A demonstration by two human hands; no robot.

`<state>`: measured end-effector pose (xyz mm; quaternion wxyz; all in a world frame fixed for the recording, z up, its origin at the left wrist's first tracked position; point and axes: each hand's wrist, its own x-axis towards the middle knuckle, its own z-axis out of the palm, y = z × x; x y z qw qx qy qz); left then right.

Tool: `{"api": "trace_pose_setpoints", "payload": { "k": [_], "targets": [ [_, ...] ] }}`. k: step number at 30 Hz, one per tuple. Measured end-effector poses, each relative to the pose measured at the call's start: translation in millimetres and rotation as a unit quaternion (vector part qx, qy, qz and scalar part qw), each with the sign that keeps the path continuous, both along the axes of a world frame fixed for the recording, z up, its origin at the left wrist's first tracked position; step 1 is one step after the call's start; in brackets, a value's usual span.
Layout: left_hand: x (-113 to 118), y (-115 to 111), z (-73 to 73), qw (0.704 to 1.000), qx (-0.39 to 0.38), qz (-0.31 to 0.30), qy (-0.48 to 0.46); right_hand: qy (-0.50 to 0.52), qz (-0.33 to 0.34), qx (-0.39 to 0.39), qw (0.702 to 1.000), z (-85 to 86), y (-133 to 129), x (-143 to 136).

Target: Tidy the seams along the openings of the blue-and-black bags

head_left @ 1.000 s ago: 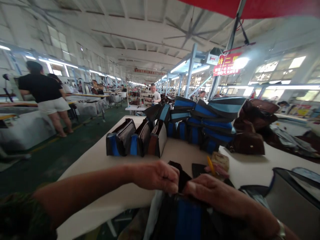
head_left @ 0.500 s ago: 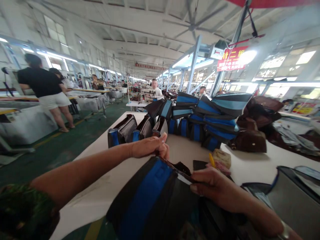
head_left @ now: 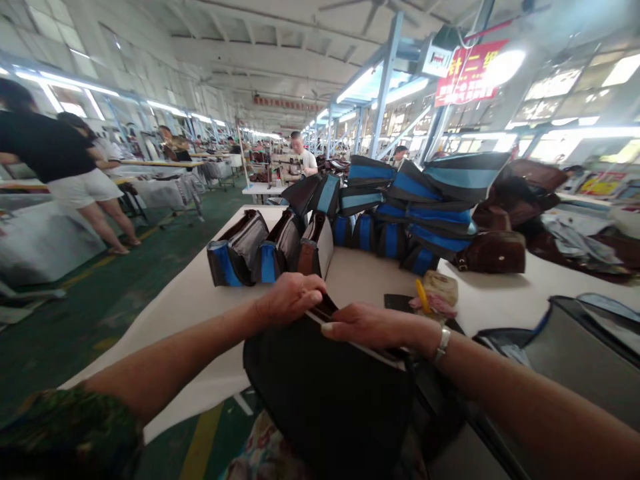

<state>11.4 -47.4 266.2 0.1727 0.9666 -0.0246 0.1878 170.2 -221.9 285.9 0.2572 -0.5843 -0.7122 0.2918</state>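
Note:
A dark bag panel or bag body [head_left: 330, 393] hangs in front of me at the table's near edge, its broad black side facing me. My left hand [head_left: 293, 298] has its fingers closed on the top edge, at the left end. Close beside it, my right hand [head_left: 373, 325] pinches the same edge, thumb on the near side. A pale strip runs along this edge, and a brown inside shows between the hands. The lower part of the bag drops below the tabletop, its far side hidden.
On the white table [head_left: 360, 270], several unfinished bags [head_left: 245, 247] stand behind my hands, beside a stack of blue-and-black bags [head_left: 400, 220]. A brown bag [head_left: 493, 252], a yellow-handled tool [head_left: 423, 295] and a grey bag piece [head_left: 585, 360] are to the right. A person [head_left: 60, 153] stands at far left.
The bag has turned from its blue-striped side to a plain black side. My right hand has moved left along the edge, nearer my left hand. The view has tilted down.

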Motion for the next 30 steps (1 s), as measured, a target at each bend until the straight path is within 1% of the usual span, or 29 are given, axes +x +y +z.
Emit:
{"api": "trace_pose_setpoints", "payload": {
  "k": [2,4,6,7,9,10,11,12,13,15,16,17,18,20,22,24,25,27,29,30],
  "targets": [
    [-3,24,-2.7,1.000,-0.005,0.018,-0.010,-0.011,-0.009,-0.040,0.999,-1.2,-23,27],
    [-5,44,-2.3,1.000,-0.001,0.022,-0.012,-0.026,-0.032,-0.058,0.997,-4.9,-46,49],
    [-3,55,-0.4,0.999,0.032,0.012,-0.006,-0.039,-0.058,-0.060,0.996,-12.7,-63,61],
    [0,56,1.4,0.998,0.068,0.010,0.002,-0.044,-0.069,-0.056,0.995,-17.7,-69,62],
    [8,45,6.7,0.986,0.164,0.010,0.019,-0.046,-0.091,-0.045,0.994,-27.1,-74,57],
    [12,33,9.8,0.978,0.209,0.010,0.023,-0.043,-0.100,-0.038,0.993,-30.4,-74,53],
    [16,18,12.8,0.971,0.236,0.010,0.024,-0.039,-0.107,-0.030,0.993,-32.3,-73,48],
    [19,-1,15.1,0.971,0.239,0.002,0.022,-0.035,-0.112,-0.022,0.993,-32.7,-71,43],
    [21,-21,16.5,0.976,0.218,-0.005,0.023,-0.030,-0.114,-0.013,0.993,-31.3,-68,37],
    [24,-59,16.4,0.990,0.126,-0.039,0.052,-0.021,-0.113,0.005,0.993,-24.4,-62,28],
    [25,-73,15.6,0.994,0.080,-0.048,0.063,-0.017,-0.112,0.013,0.993,-19.1,-59,24],
    [25,-82,15.1,0.996,0.028,-0.050,0.074,-0.012,-0.111,0.020,0.994,-12.8,-57,20],
    [26,-86,15.6,0.994,-0.030,-0.056,0.089,-0.007,-0.111,0.026,0.993,-5.7,-55,18],
    [26,-83,20.9,0.977,-0.157,-0.079,0.119,0.005,-0.104,0.041,0.994,9.7,-54,17],
    [25,-71,31.7,0.947,-0.265,-0.112,0.145,0.013,-0.090,0.062,0.994,24.6,-56,19],
    [22,-60,43.8,0.925,-0.327,-0.116,0.155,0.007,-0.094,0.077,0.993,35.0,-61,22],
    [19,-57,48.7,0.916,-0.349,-0.111,0.162,0.009,-0.096,0.077,0.992,37.4,-63,22],
    [11,-57,54.1,0.891,-0.396,-0.109,0.194,0.033,-0.086,0.061,0.994,35.9,-67,20],
    [2,-62,54.6,0.867,-0.429,-0.116,0.228,0.088,-0.041,0.040,0.994,27.0,-69,12],
    [-2,-65,54.1,0.859,-0.436,-0.119,0.240,0.119,-0.022,0.035,0.992,21.0,-70,7]
  ]
}}
